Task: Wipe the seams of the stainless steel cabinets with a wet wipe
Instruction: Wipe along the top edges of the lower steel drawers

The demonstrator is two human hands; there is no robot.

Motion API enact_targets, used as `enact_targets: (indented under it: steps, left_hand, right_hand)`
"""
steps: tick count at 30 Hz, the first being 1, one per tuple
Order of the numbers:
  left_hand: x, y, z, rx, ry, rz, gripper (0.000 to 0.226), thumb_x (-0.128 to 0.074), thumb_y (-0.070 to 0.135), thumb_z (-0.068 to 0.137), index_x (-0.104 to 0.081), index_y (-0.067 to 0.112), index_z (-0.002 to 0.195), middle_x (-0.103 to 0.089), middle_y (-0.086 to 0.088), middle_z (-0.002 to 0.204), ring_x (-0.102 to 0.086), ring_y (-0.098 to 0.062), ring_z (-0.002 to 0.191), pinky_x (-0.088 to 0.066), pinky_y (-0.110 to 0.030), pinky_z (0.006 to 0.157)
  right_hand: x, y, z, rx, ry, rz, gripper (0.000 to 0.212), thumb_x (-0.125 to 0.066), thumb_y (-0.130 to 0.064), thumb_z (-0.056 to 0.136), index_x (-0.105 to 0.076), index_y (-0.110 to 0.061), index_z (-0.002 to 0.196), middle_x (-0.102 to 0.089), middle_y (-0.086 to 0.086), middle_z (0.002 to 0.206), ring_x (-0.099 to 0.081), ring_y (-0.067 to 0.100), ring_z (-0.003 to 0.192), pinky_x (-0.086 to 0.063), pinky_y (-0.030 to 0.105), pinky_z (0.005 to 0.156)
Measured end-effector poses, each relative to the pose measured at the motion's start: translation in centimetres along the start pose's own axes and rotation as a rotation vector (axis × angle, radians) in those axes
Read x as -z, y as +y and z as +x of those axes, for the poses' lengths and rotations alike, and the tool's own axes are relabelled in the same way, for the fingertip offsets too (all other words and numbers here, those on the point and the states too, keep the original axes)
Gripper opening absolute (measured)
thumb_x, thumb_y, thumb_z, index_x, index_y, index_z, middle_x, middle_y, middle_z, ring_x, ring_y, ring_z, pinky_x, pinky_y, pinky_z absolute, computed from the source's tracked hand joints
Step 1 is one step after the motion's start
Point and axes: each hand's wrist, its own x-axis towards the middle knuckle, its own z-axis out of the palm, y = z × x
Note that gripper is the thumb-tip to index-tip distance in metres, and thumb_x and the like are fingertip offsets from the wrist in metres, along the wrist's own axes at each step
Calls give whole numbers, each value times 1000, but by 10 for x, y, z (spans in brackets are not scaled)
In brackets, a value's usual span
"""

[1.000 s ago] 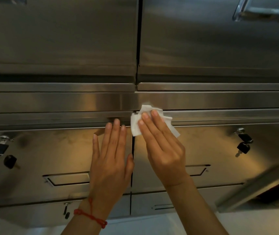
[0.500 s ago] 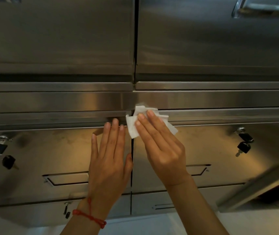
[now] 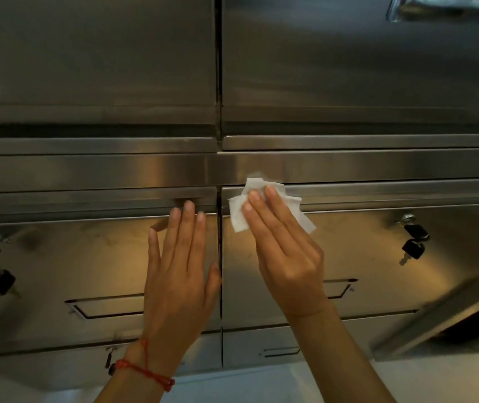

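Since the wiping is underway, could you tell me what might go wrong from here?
The wet wipe under the right hand lies right of the vertical seam, so that seam may get missed. The left hand presses flat on the door and may leave fingerprints. The crumpled wipe could slip from under the straight fingers.

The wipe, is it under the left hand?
No, the wipe lies under the straight fingers of the right hand, which presses it on the cabinet; the left hand rests flat, without any wipe.
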Motion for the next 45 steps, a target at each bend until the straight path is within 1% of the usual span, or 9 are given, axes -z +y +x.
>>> enact_targets:
  steps: [4,10,15,20,25,30,36,41,45]
  left_hand:
    - [-1,2,0,8,3,-3,58,-37,24,89,-23,-2,140,-24,-23,147,-18,-33,138,-16,-53,110]
    - [-2,3,1,24,-5,-14,60,-36,25,88,-21,-1,141,-21,-21,148,-15,-31,139,-9,-48,112]
    - [-1,3,2,26,-5,-13,60,-36,24,88,-22,-1,141,-22,-22,148,-15,-31,139,-10,-48,112]
    - [0,3,1,31,-16,-23,61,-37,23,87,-20,1,141,-21,-21,148,-14,-30,139,-10,-48,112]
    - [1,4,2,38,-26,-27,62,-37,24,87,-20,0,141,-20,-21,149,-12,-29,140,-9,-47,112]
    - [1,5,2,43,-22,-22,61,-36,25,88,-21,0,141,-22,-21,148,-15,-31,139,-14,-52,111]
    - [0,5,2,45,-23,-39,60,-36,25,88,-22,-1,140,-23,-22,147,-15,-30,139,-12,-50,112]
    - [-1,5,2,42,-19,-56,60,-36,26,88,-21,0,141,-21,-21,147,-14,-29,139,-8,-47,112]
    - [-1,4,2,39,-22,-54,61,-36,25,88,-20,0,141,-19,-20,148,-12,-28,139,-8,-47,112]
  right_hand:
    - [3,10,-2,52,-26,-28,33,-68,3,84,-61,1,116,-57,15,125,-53,27,120,-48,39,98]
    - [7,11,-7,-40,12,-48,32,-69,4,83,-62,3,114,-58,17,123,-53,29,120,-42,37,103]
    - [11,21,-6,48,-38,-52,33,-70,2,83,-62,1,115,-57,16,125,-53,28,120,-46,40,99]
    - [12,21,-9,-43,5,-26,35,-71,3,81,-61,3,115,-58,17,123,-53,29,120,-42,38,104]
    - [16,28,-7,28,-32,-29,33,-68,3,84,-60,2,116,-58,17,123,-54,29,120,-46,41,100]
    - [23,30,-11,-71,-4,-50,38,-70,6,80,-58,2,116,-55,17,124,-52,31,120,-40,37,105]
    - [27,38,-9,17,-46,-74,32,-69,3,83,-61,2,114,-58,17,122,-54,31,118,-43,41,101]
    - [27,33,-10,-76,-2,-83,31,-67,3,83,-60,4,113,-58,19,120,-54,34,116,-42,42,100]
    - [26,33,-8,-31,-48,-52,30,-65,3,85,-60,3,115,-58,19,122,-54,33,118,-42,41,102]
